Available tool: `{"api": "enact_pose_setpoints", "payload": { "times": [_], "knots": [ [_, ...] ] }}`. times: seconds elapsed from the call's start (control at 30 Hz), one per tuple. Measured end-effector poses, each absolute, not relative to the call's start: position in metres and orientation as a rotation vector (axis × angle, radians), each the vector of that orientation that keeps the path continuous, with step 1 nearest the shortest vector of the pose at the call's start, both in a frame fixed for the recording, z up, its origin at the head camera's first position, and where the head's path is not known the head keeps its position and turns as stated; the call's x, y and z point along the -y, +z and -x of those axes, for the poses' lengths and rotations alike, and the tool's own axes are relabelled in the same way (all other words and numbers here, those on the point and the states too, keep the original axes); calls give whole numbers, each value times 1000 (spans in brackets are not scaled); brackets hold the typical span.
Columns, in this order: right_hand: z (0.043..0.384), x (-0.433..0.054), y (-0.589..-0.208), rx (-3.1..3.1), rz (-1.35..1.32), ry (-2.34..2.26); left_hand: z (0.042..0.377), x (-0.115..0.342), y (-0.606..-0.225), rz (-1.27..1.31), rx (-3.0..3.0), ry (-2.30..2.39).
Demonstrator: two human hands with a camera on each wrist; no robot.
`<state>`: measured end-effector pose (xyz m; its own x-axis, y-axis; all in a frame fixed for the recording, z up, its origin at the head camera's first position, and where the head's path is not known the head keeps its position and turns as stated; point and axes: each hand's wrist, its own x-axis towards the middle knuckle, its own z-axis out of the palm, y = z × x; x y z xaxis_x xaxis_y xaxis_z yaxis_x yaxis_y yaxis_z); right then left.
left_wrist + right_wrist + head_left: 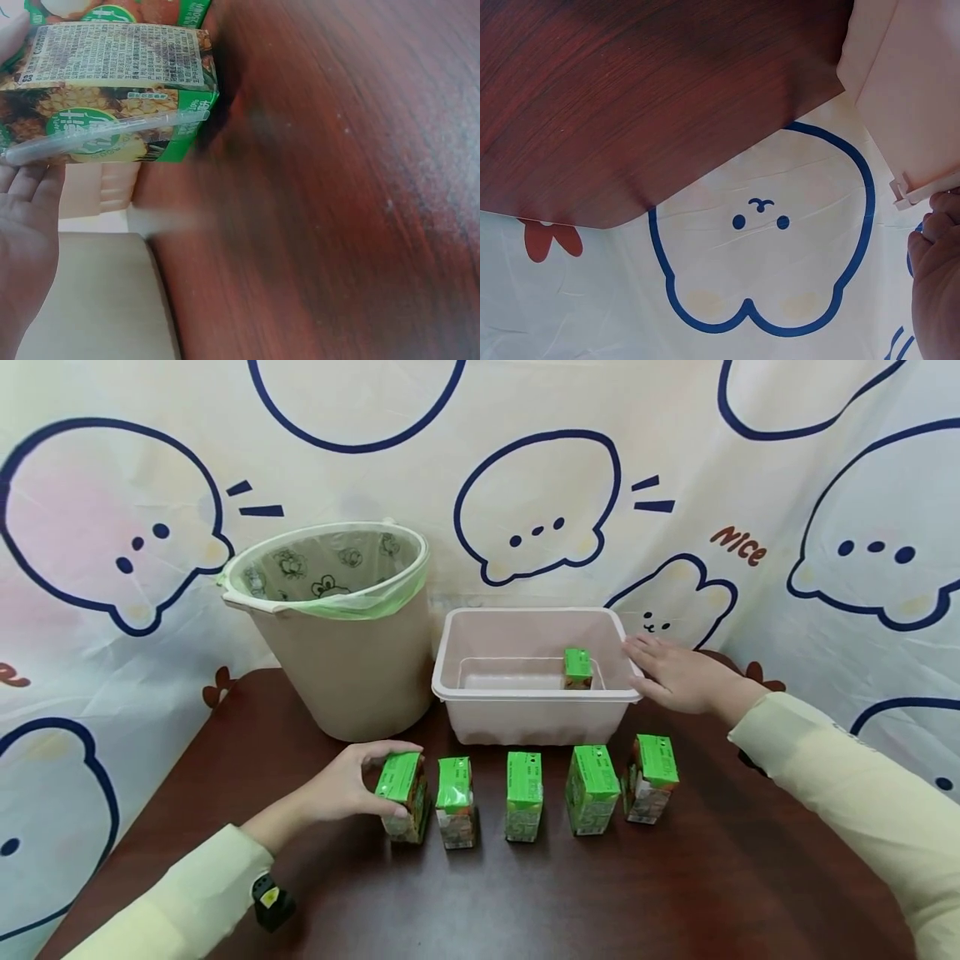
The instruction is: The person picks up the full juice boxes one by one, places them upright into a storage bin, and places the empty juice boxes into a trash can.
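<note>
My left hand point(337, 789) grips the leftmost green-topped juice box point(402, 789), its thumb on the near side and its fingers on the far side. Up close in the left wrist view, this juice box point(112, 120) has pineapple pictures and a wrapped straw along one side. More juice boxes stand upright in a row to its right, beginning with one close beside it point(457, 806). Over at the pale pink plastic bin point(536, 714), my right hand point(678, 675) rests on the right rim with fingers extended. One juice box point(577, 667) stands inside that bin.
Left of the bin is a tall beige trash can point(345, 668) with a green-tinted liner point(367, 602) over its rim. Everything stands on a dark red-brown wooden table point(525, 902). Behind it hangs a cartoon-printed cloth point(540, 510).
</note>
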<state>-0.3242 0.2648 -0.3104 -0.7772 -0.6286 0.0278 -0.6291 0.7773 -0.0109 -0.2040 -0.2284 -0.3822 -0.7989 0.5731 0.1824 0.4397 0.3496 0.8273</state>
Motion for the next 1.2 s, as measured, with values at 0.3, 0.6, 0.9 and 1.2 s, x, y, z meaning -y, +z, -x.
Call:
{"api": "enact_pose_setpoints", "payload": {
  "times": [0.3, 0.6, 0.9, 1.2],
  "knots": [
    [324, -269, -311, 2935, -1019, 41, 206, 226, -357, -945, -2543, 1435],
    [323, -268, -311, 2919, -1038, 41, 211, 225, -328, -985, -2481, 1564],
    [320, -266, -310, 2956, -1038, 61, 217, 220, -295, -1021, -2526, 1632],
    [323, -265, -310, 2939, -1048, 43, 228, 197, -263, -1064, -2591, 1663]
  ]
}}
